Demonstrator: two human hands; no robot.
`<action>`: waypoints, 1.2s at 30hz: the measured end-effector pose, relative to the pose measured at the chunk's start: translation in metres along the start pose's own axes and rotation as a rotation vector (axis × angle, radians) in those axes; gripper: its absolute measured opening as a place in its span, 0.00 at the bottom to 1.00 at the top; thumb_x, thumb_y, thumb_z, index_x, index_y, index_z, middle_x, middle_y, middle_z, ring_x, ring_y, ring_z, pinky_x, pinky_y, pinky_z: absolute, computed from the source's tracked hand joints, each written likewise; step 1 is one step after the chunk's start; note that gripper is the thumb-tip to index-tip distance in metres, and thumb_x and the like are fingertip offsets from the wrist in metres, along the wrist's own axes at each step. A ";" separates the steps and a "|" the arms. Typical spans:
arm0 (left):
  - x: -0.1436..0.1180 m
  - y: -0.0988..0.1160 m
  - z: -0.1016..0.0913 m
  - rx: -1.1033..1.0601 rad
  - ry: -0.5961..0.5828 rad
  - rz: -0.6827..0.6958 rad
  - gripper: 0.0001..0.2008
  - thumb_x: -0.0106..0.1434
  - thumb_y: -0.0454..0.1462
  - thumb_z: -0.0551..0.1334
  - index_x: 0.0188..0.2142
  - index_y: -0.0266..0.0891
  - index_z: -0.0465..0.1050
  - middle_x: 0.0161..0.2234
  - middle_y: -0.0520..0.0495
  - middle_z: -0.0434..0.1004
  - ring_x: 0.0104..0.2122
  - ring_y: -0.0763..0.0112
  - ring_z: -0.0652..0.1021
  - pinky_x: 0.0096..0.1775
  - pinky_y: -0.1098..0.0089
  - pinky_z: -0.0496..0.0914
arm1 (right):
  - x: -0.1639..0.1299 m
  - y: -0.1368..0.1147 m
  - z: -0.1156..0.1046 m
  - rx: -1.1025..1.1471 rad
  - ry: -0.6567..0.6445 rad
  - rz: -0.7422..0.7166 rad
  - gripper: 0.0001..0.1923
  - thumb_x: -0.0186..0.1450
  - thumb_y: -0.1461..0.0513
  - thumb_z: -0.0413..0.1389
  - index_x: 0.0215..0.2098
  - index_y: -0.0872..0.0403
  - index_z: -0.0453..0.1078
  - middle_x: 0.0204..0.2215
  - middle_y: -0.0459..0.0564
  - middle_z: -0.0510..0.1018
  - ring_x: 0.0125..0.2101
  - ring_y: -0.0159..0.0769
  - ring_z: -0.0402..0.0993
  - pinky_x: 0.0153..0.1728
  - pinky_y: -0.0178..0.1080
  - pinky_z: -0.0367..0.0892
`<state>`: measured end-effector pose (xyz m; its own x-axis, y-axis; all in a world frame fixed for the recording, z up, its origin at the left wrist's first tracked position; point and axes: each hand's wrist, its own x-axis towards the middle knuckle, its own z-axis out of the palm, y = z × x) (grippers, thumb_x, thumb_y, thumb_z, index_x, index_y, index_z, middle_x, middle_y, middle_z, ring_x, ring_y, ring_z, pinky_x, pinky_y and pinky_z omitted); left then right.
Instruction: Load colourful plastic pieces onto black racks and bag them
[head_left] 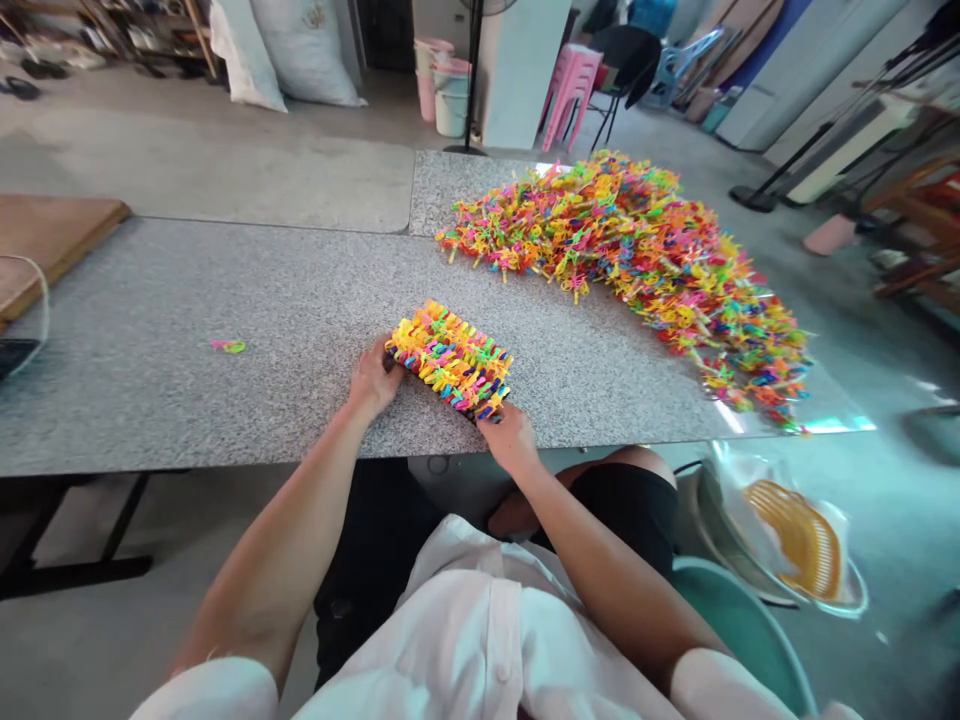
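Before me on the speckled grey table (300, 290) is a dark block covered with rows of small colourful plastic pieces (454, 360), mostly yellow, with pink, green, orange and blue. My left hand (375, 380) grips its left end, fingers curled round the edge. At the near right corner my right hand (510, 437) is closed on the block too. Most of the dark base is hidden under the pieces. A single pink and green plastic piece (229, 346) lies on the table left of my left hand.
A large heap of similar colourful pieces (615, 230) spreads over the table's right side on clear plastic. A wooden board (56, 235) rests at the left end. Below on the right stand a green tub (742, 620) and a basin holding a yellow basket (799, 530).
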<state>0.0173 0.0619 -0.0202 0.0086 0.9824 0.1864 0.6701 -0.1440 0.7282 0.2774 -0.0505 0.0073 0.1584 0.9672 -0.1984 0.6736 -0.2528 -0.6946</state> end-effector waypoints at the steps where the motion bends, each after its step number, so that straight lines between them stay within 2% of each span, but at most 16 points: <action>1: -0.001 0.000 0.000 0.002 -0.001 0.002 0.28 0.65 0.35 0.62 0.65 0.36 0.71 0.57 0.38 0.82 0.56 0.53 0.80 0.62 0.53 0.72 | 0.000 0.001 0.003 -0.053 0.024 -0.034 0.07 0.69 0.62 0.58 0.37 0.51 0.80 0.33 0.51 0.85 0.38 0.42 0.83 0.37 0.35 0.68; 4: -0.001 0.001 0.000 0.012 -0.006 0.001 0.29 0.66 0.35 0.62 0.66 0.37 0.70 0.58 0.37 0.81 0.57 0.52 0.80 0.63 0.52 0.71 | 0.001 0.003 0.007 -0.172 0.065 -0.117 0.07 0.70 0.63 0.57 0.39 0.51 0.79 0.41 0.54 0.86 0.44 0.44 0.82 0.43 0.36 0.69; 7: -0.001 0.000 0.000 0.049 -0.010 -0.026 0.29 0.66 0.35 0.63 0.67 0.36 0.70 0.59 0.36 0.80 0.58 0.51 0.79 0.63 0.52 0.71 | 0.003 0.003 0.008 -0.260 0.063 -0.165 0.08 0.72 0.63 0.56 0.41 0.51 0.79 0.42 0.54 0.85 0.45 0.44 0.81 0.46 0.37 0.69; 12: -0.001 0.003 -0.002 0.089 -0.020 -0.050 0.29 0.68 0.34 0.63 0.68 0.32 0.69 0.59 0.37 0.81 0.56 0.54 0.79 0.61 0.56 0.72 | 0.000 -0.006 0.015 -0.375 0.014 -0.148 0.10 0.74 0.61 0.55 0.46 0.51 0.79 0.46 0.56 0.85 0.47 0.45 0.81 0.46 0.38 0.71; 15: -0.001 0.007 -0.005 0.120 -0.027 -0.050 0.29 0.70 0.36 0.62 0.68 0.29 0.67 0.57 0.38 0.81 0.55 0.55 0.80 0.59 0.57 0.72 | -0.002 -0.008 0.014 -0.357 0.002 -0.155 0.12 0.74 0.61 0.55 0.50 0.51 0.80 0.51 0.57 0.85 0.50 0.46 0.82 0.47 0.39 0.73; 17: 0.000 0.009 -0.006 0.142 -0.016 -0.056 0.29 0.69 0.37 0.62 0.68 0.31 0.68 0.57 0.38 0.81 0.56 0.52 0.80 0.59 0.57 0.73 | 0.002 -0.004 0.001 -0.275 -0.083 -0.233 0.11 0.74 0.61 0.56 0.46 0.48 0.81 0.48 0.53 0.86 0.50 0.44 0.83 0.47 0.38 0.74; 18: 0.001 0.009 -0.007 0.145 -0.007 -0.061 0.30 0.68 0.38 0.63 0.68 0.33 0.69 0.58 0.38 0.81 0.56 0.51 0.80 0.59 0.56 0.74 | 0.007 -0.001 -0.011 -0.219 -0.173 -0.278 0.10 0.73 0.62 0.57 0.44 0.46 0.82 0.45 0.49 0.87 0.47 0.43 0.84 0.46 0.37 0.74; 19: 0.003 0.008 -0.007 0.154 0.004 -0.084 0.30 0.66 0.39 0.64 0.67 0.36 0.70 0.58 0.38 0.82 0.56 0.50 0.81 0.58 0.57 0.75 | 0.015 0.003 -0.025 -0.166 -0.269 -0.300 0.11 0.72 0.63 0.58 0.42 0.45 0.83 0.41 0.46 0.88 0.43 0.41 0.85 0.43 0.36 0.75; 21: 0.006 0.007 -0.006 0.170 0.005 -0.135 0.30 0.64 0.40 0.64 0.66 0.40 0.71 0.57 0.39 0.83 0.55 0.48 0.82 0.56 0.56 0.77 | 0.043 0.012 -0.059 -0.118 -0.361 -0.241 0.13 0.70 0.64 0.57 0.41 0.44 0.85 0.34 0.43 0.87 0.34 0.37 0.84 0.36 0.33 0.74; 22: 0.008 0.006 -0.006 0.178 -0.001 -0.153 0.30 0.64 0.41 0.64 0.66 0.41 0.72 0.56 0.39 0.83 0.54 0.47 0.83 0.55 0.55 0.78 | 0.061 0.017 -0.078 -0.136 -0.302 -0.153 0.15 0.70 0.65 0.56 0.43 0.46 0.85 0.32 0.44 0.87 0.31 0.36 0.84 0.34 0.33 0.73; 23: 0.010 0.006 -0.005 0.189 -0.003 -0.165 0.31 0.63 0.41 0.64 0.66 0.42 0.72 0.55 0.38 0.84 0.53 0.46 0.83 0.54 0.54 0.78 | 0.083 0.021 -0.097 -0.188 -0.149 -0.050 0.15 0.71 0.65 0.55 0.44 0.48 0.85 0.33 0.46 0.87 0.32 0.36 0.84 0.35 0.32 0.72; 25: 0.012 0.007 -0.006 0.210 -0.006 -0.172 0.30 0.63 0.43 0.64 0.65 0.43 0.73 0.54 0.38 0.85 0.53 0.44 0.83 0.52 0.52 0.78 | 0.132 0.028 -0.128 -0.242 0.047 0.019 0.19 0.76 0.65 0.49 0.50 0.55 0.83 0.43 0.55 0.88 0.45 0.41 0.85 0.42 0.33 0.72; 27: 0.013 0.009 -0.007 0.228 -0.004 -0.180 0.29 0.63 0.45 0.64 0.63 0.44 0.75 0.52 0.38 0.85 0.52 0.43 0.84 0.50 0.52 0.79 | 0.181 0.033 -0.148 -0.317 0.205 0.140 0.19 0.77 0.64 0.49 0.54 0.57 0.81 0.51 0.61 0.86 0.53 0.44 0.82 0.47 0.34 0.70; 31: 0.014 0.010 -0.010 0.238 0.005 -0.189 0.26 0.62 0.46 0.65 0.59 0.46 0.76 0.49 0.39 0.87 0.49 0.43 0.85 0.47 0.52 0.79 | 0.249 0.035 -0.160 -0.331 0.293 0.264 0.19 0.78 0.60 0.53 0.60 0.61 0.77 0.62 0.70 0.77 0.59 0.49 0.78 0.54 0.39 0.70; 33: 0.014 0.008 -0.011 0.227 0.002 -0.180 0.26 0.61 0.46 0.66 0.59 0.47 0.77 0.48 0.40 0.87 0.48 0.45 0.85 0.47 0.54 0.79 | 0.266 0.034 -0.161 -0.304 0.307 0.270 0.19 0.78 0.61 0.55 0.60 0.64 0.77 0.63 0.73 0.75 0.59 0.48 0.78 0.54 0.39 0.69; 36: 0.013 0.005 -0.010 0.206 -0.004 -0.186 0.27 0.60 0.46 0.65 0.59 0.48 0.76 0.47 0.42 0.87 0.47 0.47 0.85 0.48 0.54 0.79 | 0.275 0.038 -0.164 -0.258 0.325 0.280 0.18 0.76 0.64 0.55 0.58 0.67 0.77 0.59 0.74 0.78 0.57 0.47 0.79 0.52 0.38 0.69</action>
<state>0.0136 0.0732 -0.0072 -0.1263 0.9902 0.0593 0.7973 0.0658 0.6000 0.4647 0.2102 0.0400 0.5477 0.8307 -0.0992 0.7229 -0.5296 -0.4439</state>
